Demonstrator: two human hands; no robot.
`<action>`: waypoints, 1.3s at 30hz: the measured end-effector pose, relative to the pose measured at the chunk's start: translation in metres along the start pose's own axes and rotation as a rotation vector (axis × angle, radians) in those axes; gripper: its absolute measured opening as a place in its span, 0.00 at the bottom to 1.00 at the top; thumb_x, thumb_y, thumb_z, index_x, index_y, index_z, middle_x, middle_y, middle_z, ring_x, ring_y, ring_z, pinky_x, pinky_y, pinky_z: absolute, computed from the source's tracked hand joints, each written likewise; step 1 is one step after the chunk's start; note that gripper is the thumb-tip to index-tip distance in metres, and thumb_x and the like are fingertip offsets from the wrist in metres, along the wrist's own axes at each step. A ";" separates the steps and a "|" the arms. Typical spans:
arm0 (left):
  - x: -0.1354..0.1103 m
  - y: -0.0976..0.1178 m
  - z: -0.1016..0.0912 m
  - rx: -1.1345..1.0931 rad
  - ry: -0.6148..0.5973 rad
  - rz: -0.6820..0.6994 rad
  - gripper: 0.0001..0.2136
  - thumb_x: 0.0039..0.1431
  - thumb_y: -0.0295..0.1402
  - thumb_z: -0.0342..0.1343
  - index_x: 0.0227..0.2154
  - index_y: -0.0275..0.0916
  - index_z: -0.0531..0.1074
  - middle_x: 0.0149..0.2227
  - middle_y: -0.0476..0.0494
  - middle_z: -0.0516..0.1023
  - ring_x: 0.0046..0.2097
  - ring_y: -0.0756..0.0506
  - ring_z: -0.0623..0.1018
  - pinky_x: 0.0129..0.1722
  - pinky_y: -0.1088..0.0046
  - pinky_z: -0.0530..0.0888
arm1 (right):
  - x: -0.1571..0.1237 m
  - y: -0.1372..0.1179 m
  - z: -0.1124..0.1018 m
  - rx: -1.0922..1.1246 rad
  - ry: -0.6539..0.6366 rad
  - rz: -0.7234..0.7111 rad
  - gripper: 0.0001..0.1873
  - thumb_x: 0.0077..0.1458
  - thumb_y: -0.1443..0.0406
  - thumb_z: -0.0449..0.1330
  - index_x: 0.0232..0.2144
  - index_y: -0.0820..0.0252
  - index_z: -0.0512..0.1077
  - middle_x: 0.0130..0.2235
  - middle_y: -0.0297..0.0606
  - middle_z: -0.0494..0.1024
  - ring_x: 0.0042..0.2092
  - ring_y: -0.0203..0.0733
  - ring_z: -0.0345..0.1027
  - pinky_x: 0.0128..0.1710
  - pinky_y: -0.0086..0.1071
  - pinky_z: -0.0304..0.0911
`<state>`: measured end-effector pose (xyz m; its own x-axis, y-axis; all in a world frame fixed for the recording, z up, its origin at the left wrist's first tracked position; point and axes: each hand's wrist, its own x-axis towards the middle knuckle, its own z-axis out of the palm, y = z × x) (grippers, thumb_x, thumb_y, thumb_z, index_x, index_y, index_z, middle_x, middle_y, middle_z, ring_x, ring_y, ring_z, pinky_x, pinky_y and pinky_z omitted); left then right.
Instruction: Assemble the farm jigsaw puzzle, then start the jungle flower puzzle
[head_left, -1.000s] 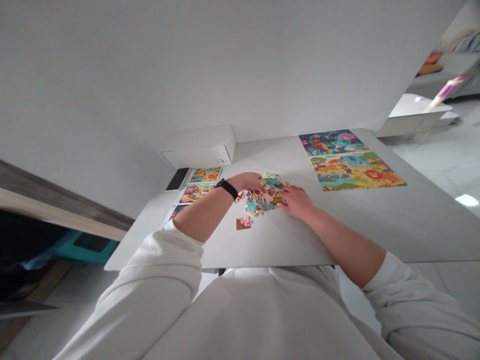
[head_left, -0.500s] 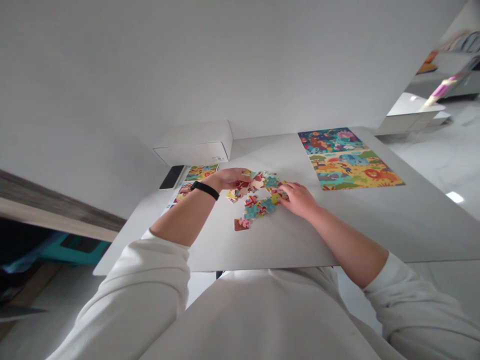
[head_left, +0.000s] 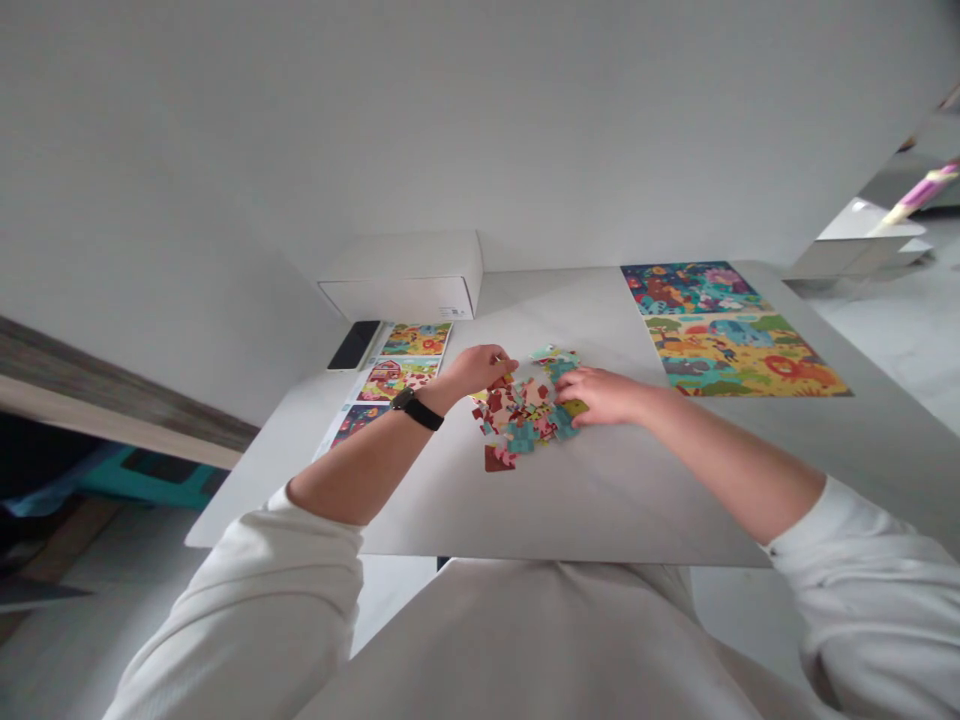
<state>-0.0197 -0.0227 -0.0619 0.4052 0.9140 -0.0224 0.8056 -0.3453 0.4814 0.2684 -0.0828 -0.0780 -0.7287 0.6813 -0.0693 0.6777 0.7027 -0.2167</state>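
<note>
A heap of colourful jigsaw puzzle pieces point(head_left: 525, 412) lies on the white table, in red, teal, pink and yellow. At its upper left is my left hand point(head_left: 478, 369), wearing a black wristband watch point(head_left: 417, 407). Its fingers are curled together in a pinch; a tiny pale bit shows at the fingertips, too small to name. My right hand point(head_left: 598, 394) rests against the heap's right side, thumb and fingers apart, touching teal and yellow pieces. A brown and pink corner piece point(head_left: 498, 459) lies at the heap's near edge.
Two finished-looking puzzle pictures, a dark blue one point(head_left: 694, 287) and a yellow safari one point(head_left: 742, 355), lie at the right. On the left are a sheet with small pictures point(head_left: 396, 381) and a phone point(head_left: 355, 345). A white box point(head_left: 401, 285) stands against the wall.
The pieces have dropped from under my left hand into a denser heap, and its fingers have curled in. My right hand stays at the heap's right side. The view has shifted slightly.
</note>
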 end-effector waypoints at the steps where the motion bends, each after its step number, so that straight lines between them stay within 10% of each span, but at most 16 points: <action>1: -0.003 -0.003 0.001 0.040 0.049 0.055 0.13 0.65 0.45 0.62 0.42 0.41 0.82 0.41 0.40 0.84 0.44 0.40 0.81 0.47 0.66 0.73 | -0.002 0.000 -0.001 -0.006 -0.006 0.007 0.25 0.50 0.65 0.78 0.51 0.52 0.83 0.57 0.44 0.80 0.59 0.55 0.74 0.61 0.44 0.67; 12: -0.017 0.016 0.021 0.161 -0.154 0.599 0.19 0.61 0.37 0.66 0.56 0.45 0.78 0.56 0.41 0.82 0.58 0.38 0.79 0.61 0.62 0.71 | -0.011 -0.009 -0.018 -0.043 -0.071 -0.023 0.15 0.53 0.63 0.73 0.43 0.58 0.78 0.45 0.45 0.78 0.49 0.55 0.72 0.52 0.45 0.67; 23: 0.001 0.025 0.008 -0.053 -0.203 0.598 0.18 0.64 0.44 0.65 0.53 0.43 0.80 0.50 0.39 0.80 0.53 0.40 0.79 0.54 0.67 0.73 | -0.028 -0.008 -0.028 -0.035 0.046 -0.049 0.15 0.54 0.63 0.70 0.44 0.57 0.75 0.44 0.45 0.80 0.46 0.54 0.74 0.48 0.41 0.65; 32: 0.010 0.010 0.011 -0.227 -0.105 0.193 0.16 0.72 0.41 0.50 0.45 0.41 0.82 0.41 0.45 0.85 0.42 0.44 0.81 0.45 0.70 0.74 | -0.027 0.000 -0.030 0.088 0.161 -0.109 0.15 0.56 0.63 0.69 0.46 0.56 0.76 0.45 0.43 0.82 0.46 0.52 0.75 0.49 0.41 0.68; 39: -0.010 0.032 0.026 -0.197 0.025 0.371 0.14 0.71 0.42 0.54 0.50 0.40 0.79 0.50 0.37 0.84 0.52 0.40 0.81 0.56 0.61 0.74 | -0.025 0.005 -0.030 0.103 0.304 -0.144 0.16 0.56 0.64 0.69 0.48 0.56 0.75 0.44 0.43 0.81 0.47 0.53 0.75 0.51 0.44 0.69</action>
<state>0.0135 -0.0488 -0.0688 0.6395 0.7413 0.2039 0.5080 -0.6065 0.6117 0.2935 -0.0901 -0.0479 -0.7431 0.6171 0.2588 0.5450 0.7825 -0.3011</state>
